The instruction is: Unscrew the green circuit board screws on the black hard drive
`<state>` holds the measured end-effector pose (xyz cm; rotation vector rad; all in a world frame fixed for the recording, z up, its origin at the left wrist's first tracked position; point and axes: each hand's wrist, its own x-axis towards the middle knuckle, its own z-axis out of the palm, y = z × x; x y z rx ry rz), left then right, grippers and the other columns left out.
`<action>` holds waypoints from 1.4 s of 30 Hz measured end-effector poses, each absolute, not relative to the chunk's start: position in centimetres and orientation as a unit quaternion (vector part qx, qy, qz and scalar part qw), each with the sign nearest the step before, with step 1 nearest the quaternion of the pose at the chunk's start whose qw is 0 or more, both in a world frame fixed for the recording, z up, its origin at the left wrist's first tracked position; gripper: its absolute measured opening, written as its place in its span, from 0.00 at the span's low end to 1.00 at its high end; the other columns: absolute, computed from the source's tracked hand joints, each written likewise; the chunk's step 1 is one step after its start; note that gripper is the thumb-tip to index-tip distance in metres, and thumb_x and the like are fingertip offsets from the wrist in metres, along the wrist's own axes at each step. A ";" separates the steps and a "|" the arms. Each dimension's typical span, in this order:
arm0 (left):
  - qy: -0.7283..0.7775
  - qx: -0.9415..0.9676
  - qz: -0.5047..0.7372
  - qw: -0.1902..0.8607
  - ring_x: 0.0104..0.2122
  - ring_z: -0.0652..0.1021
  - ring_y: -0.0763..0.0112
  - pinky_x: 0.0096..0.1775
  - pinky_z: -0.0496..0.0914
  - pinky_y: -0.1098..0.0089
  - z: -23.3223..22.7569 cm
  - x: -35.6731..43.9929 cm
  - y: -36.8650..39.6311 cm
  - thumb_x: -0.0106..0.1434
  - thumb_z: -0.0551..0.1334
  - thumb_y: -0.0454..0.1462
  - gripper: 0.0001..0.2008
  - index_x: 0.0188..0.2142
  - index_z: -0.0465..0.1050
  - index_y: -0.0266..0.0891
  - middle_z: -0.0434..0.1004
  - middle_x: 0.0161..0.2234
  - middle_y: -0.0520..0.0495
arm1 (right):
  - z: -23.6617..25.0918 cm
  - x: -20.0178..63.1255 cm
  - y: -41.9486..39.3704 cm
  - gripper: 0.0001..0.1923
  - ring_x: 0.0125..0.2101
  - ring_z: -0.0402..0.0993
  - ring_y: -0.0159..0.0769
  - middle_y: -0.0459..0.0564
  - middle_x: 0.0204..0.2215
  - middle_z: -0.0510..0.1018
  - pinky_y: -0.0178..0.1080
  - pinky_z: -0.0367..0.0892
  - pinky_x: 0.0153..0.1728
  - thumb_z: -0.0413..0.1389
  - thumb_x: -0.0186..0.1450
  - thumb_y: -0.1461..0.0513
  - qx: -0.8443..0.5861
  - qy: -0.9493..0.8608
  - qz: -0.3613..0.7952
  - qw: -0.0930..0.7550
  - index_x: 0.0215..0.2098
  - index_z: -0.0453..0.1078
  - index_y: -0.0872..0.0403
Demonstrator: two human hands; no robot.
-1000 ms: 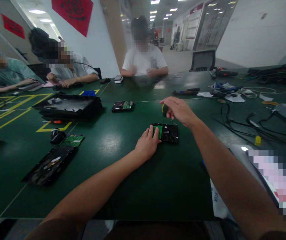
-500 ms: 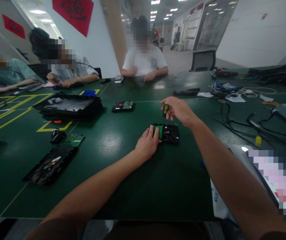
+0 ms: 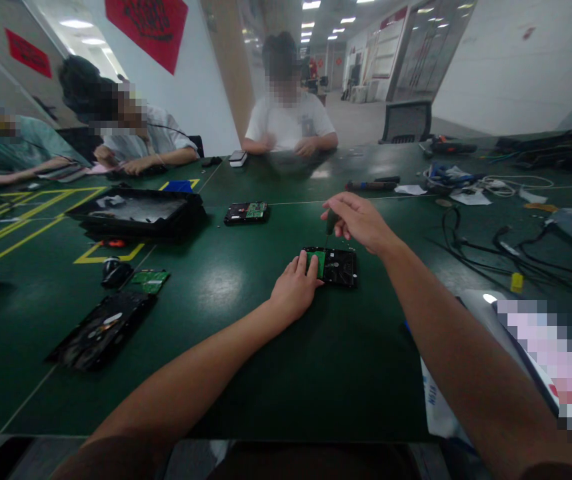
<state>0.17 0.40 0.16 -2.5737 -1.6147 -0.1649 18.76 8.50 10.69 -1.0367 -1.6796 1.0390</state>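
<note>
The hard drive (image 3: pixel 333 266) lies flat on the desk (image 3: pixel 246 373) at centre. Left hand (image 3: pixel 295 288) presses its 9 o'clock edge; right hand (image 3: pixel 359 222) closes its grip on an upright screwdriver (image 3: pixel 331 223). Best keep the shaft vertical and the drive pinned steady.

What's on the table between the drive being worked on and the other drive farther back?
Nothing: between the near hard drive and the far hard drive, the head view shows bare green table.
</note>
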 end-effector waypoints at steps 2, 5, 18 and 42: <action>-0.530 -0.845 -0.054 0.050 0.69 0.66 0.45 0.64 0.67 0.52 0.1 0.2 0.4 0.78 0.51 0.45 0.29 0.72 0.53 0.33 0.54 0.72 0.23 | 10.7 18.8 8.5 0.14 0.20 0.71 0.27 0.51 0.39 0.82 0.36 0.58 0.17 0.52 0.73 0.51 -0.413 -0.675 0.426 0.439 0.46 0.73 0.51; -0.529 -0.846 -0.055 0.052 0.69 0.66 0.44 0.64 0.67 0.52 0.1 0.2 0.3 0.78 0.51 0.45 0.29 0.72 0.53 0.32 0.54 0.72 0.22 | 10.7 18.8 8.4 0.14 0.21 0.69 0.27 0.50 0.37 0.81 0.35 0.58 0.18 0.54 0.72 0.51 -0.418 -0.691 0.400 0.434 0.45 0.75 0.50; -0.530 -0.845 -0.055 0.046 0.69 0.66 0.46 0.65 0.67 0.52 0.3 0.1 0.3 0.78 0.51 0.45 0.29 0.72 0.53 0.33 0.54 0.72 0.24 | 10.7 18.8 8.4 0.15 0.22 0.69 0.28 0.51 0.40 0.82 0.36 0.59 0.19 0.55 0.72 0.49 -0.416 -0.683 0.406 0.442 0.44 0.74 0.50; -0.531 -0.845 -0.052 0.045 0.70 0.65 0.46 0.65 0.66 0.53 0.5 0.2 0.2 0.78 0.51 0.45 0.29 0.72 0.53 0.32 0.54 0.72 0.24 | 11.0 19.0 8.1 0.14 0.22 0.69 0.30 0.46 0.26 0.76 0.35 0.60 0.20 0.59 0.70 0.49 -0.439 -0.707 0.351 0.429 0.39 0.75 0.50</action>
